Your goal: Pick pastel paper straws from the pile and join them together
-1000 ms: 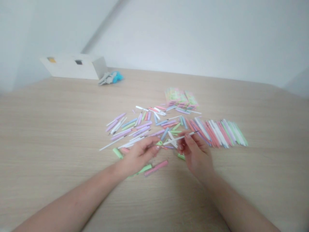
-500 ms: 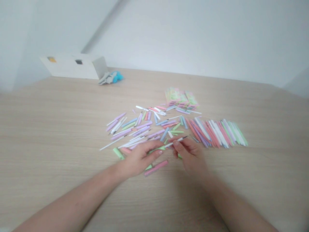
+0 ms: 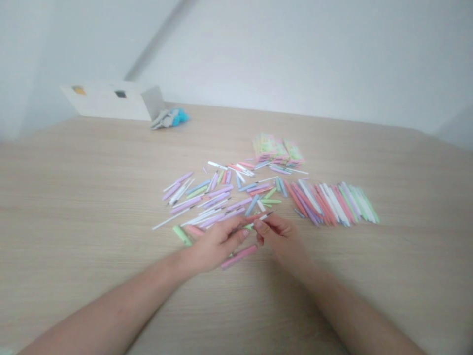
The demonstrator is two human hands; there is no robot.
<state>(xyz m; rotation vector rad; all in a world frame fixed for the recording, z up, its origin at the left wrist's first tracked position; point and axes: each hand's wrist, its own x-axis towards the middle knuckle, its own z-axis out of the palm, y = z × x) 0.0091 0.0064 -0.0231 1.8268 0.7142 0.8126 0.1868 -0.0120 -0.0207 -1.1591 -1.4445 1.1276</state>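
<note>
Near the middle of the table, my left hand (image 3: 218, 244) is closed around a light green pen barrel (image 3: 249, 227), most of it hidden by the fingers. My right hand (image 3: 284, 242) pinches a white pen refill (image 3: 264, 216) with a dark tip that points up and right. The refill lines up with the barrel's end, and the fingertips of both hands are nearly touching. Just below the hands lies a pink pen barrel (image 3: 239, 257). A green piece (image 3: 182, 235) rests left of my left hand.
Loose barrels and refills (image 3: 218, 199) in several colours spread beyond the hands. To the right lies a row of pens (image 3: 332, 204). Stacked printed packets (image 3: 277, 150) are behind. A white box (image 3: 111, 103) and grey-blue gloves (image 3: 170, 119) sit at the back left of the wooden table (image 3: 414, 236).
My right hand has shifted left, closer to my left hand. Less of the white refill shows between them, and its tip has moved left. My left hand has barely moved.
</note>
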